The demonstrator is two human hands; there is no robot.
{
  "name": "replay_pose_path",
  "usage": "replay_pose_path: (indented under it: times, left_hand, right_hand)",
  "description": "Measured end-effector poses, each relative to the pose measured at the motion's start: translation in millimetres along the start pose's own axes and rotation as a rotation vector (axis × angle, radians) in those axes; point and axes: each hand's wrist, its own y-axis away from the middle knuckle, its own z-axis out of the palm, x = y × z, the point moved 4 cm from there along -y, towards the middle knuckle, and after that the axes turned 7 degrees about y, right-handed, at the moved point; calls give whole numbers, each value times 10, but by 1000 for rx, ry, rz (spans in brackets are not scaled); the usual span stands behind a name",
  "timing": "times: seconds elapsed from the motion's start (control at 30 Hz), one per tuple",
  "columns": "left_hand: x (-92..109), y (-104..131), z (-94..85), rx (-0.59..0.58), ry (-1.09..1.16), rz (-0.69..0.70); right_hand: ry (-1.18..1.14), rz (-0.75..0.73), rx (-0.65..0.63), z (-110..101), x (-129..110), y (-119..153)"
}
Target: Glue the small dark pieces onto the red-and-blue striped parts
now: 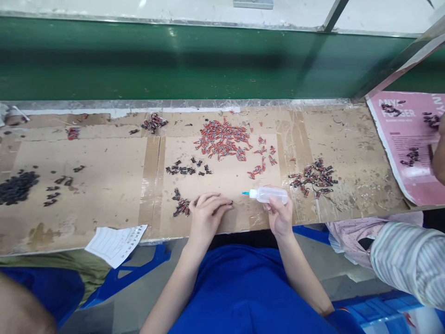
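Cardboard (114, 171) running to a near edge (163, 240), its surface showing between left hand (206, 211) and bottle (269, 195), right hand (281, 218) curling its fingers around the bottle, fill unclear, left thumb and forefinger pinching a dark piece (231, 202).

Workshop; cardboard-topped bench (118, 160); heaps of parts (222, 138)
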Motion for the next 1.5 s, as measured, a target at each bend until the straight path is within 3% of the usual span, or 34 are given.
replay_pose_path:
  times: [0.1,0.3,0.6,0.97,1.5]
  left_hand:
    - [17,49,-5,74,-112,-1]
    - [63,38,-41,2,-109,-90]
    - [78,42,-51,-5,-90,-126]
    - [121,26,-82,-38,-86,-156]
    - [105,16,-85,-33,-77,-178]
  right_hand:
    - [85,-50,3,9,-1,18]
    - [345,-126,-4,35,-47,102]
    - [580,-155,-4,59,-85,124]
    - [658,-154,-49,73,-82,119]
    - [642,-201,35,53,-118,133]
